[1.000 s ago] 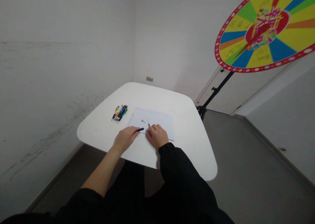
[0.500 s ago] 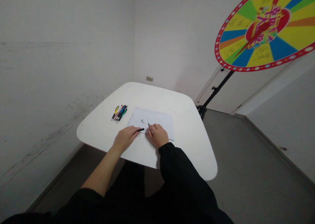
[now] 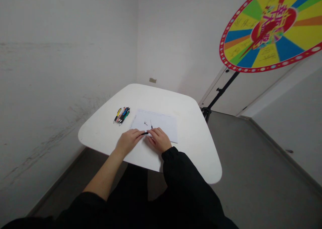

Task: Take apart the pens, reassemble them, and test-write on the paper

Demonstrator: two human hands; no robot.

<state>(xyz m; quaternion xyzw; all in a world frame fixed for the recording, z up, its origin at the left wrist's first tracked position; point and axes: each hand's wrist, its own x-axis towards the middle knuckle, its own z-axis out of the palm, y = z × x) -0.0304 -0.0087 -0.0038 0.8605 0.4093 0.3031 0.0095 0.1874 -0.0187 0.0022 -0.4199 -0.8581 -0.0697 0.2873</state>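
Black pen (image 3: 144,133); blurred lettering on wheel (image 3: 274,27)

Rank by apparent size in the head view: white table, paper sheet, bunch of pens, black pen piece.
1. white table
2. paper sheet
3. bunch of pens
4. black pen piece, partly covered, so its full length is unsure
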